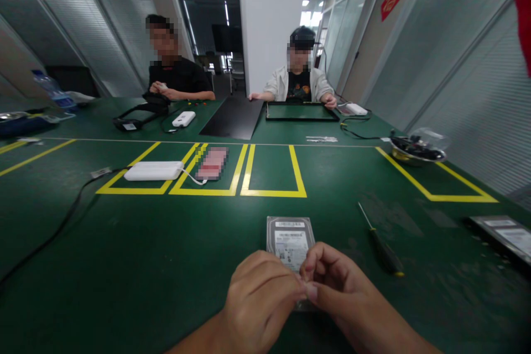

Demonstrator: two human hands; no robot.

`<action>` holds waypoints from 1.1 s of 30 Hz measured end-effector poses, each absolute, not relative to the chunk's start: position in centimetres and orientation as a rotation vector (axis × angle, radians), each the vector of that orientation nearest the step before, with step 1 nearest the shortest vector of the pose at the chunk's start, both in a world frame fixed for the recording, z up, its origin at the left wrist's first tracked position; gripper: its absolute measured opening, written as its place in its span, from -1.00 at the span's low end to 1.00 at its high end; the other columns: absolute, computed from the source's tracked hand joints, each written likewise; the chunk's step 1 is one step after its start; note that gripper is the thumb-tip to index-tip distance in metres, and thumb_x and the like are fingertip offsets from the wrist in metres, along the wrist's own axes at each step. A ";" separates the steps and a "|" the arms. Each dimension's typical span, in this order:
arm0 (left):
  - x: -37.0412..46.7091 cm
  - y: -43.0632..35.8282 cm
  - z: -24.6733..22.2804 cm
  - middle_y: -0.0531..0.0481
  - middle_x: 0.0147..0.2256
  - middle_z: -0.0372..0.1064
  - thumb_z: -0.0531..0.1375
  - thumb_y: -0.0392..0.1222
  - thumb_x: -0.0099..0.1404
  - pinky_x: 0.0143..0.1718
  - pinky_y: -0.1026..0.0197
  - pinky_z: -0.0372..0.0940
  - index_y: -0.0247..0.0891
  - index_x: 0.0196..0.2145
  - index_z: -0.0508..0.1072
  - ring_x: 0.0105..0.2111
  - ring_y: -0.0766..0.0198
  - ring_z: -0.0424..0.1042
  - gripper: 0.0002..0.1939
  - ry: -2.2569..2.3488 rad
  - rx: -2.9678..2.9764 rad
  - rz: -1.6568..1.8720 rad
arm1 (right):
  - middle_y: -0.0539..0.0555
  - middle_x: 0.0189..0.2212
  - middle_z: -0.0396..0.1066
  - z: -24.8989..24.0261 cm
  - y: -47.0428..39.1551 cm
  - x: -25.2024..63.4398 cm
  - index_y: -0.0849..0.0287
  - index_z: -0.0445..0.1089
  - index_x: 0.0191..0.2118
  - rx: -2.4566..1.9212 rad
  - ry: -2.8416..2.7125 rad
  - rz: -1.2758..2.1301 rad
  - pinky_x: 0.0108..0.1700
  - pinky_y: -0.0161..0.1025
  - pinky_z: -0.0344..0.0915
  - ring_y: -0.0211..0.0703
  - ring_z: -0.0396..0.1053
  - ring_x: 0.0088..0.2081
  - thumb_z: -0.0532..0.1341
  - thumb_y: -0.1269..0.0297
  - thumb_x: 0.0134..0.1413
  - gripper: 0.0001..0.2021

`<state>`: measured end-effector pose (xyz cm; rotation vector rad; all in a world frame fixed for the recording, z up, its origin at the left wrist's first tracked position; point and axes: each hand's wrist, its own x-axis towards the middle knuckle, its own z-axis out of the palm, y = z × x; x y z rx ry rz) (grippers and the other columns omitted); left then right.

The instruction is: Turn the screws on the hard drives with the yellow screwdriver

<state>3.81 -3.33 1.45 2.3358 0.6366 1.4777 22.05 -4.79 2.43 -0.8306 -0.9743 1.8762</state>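
Observation:
A hard drive (pixel 290 238) with a white printed label lies flat on the green table, its near part covered by my hands. My left hand (pixel 261 293) is closed in a pinch above the drive's near end. Fingertip to fingertip with it, my right hand (pixel 332 282) is also pinched. Whatever lies between the fingertips is hidden or too small to make out. To the right rests a screwdriver (pixel 379 246) with a dark handle and thin shaft.
Another drive (pixel 506 235) sits at the right edge. Beyond are a bowl of dark parts (pixel 417 149), a white power bank (pixel 153 171) on a black cable (pixel 66 227), and a blurred phone (pixel 213 164). Across the table, one person (pixel 301 77) holds a black panel (pixel 234 116) and frame (pixel 302 119); another (pixel 178 74) sits left.

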 end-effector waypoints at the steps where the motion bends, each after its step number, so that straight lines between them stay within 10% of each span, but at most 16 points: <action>1: 3.9 -3.3 1.5 -0.04 -0.33 0.51 0.14 -0.47 0.34 -0.31 0.19 0.37 -0.31 -0.16 0.47 -0.35 0.26 0.44 -0.82 0.632 2.334 1.478 | -0.02 -0.33 0.29 2.3 -4.8 22.2 0.18 0.27 -0.27 -0.828 -0.989 1.874 -0.18 -0.32 0.21 -0.30 0.26 -0.27 0.42 0.25 0.01 -0.70; 33: 4.1 -3.4 1.3 -0.04 -0.38 0.48 0.24 -0.44 0.25 -0.35 0.18 0.29 -0.31 -0.22 0.50 -0.39 0.26 0.37 -0.85 0.691 2.235 1.520 | -0.07 -0.44 0.28 2.6 -5.0 22.1 0.17 0.03 -0.37 -0.829 -1.035 1.769 -0.29 -0.36 0.17 -0.38 0.19 -0.39 0.38 0.21 0.08 -0.56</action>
